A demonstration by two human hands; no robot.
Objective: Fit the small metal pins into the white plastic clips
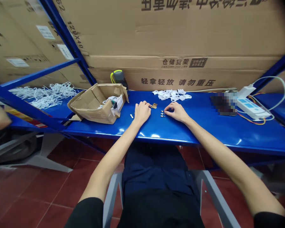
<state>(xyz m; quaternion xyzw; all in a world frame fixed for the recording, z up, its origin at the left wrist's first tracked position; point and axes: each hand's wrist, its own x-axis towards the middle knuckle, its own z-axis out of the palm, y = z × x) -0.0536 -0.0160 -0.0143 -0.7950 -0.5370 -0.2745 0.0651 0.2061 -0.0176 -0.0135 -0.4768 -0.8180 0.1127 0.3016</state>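
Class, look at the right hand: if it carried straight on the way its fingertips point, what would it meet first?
Most likely the small metal pieces just beyond the fingertips of the right hand; whether it already touches one is too small to tell.

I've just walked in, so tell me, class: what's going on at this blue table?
Someone seated is handling small parts with bare hands on a blue tabletop. The left hand is beside a little heap of brass-coloured pieces. The right hand has its fingertips at a few small metal parts; whether it grips one is too small to tell. White pieces lie piled behind, with an open cardboard box on the left.
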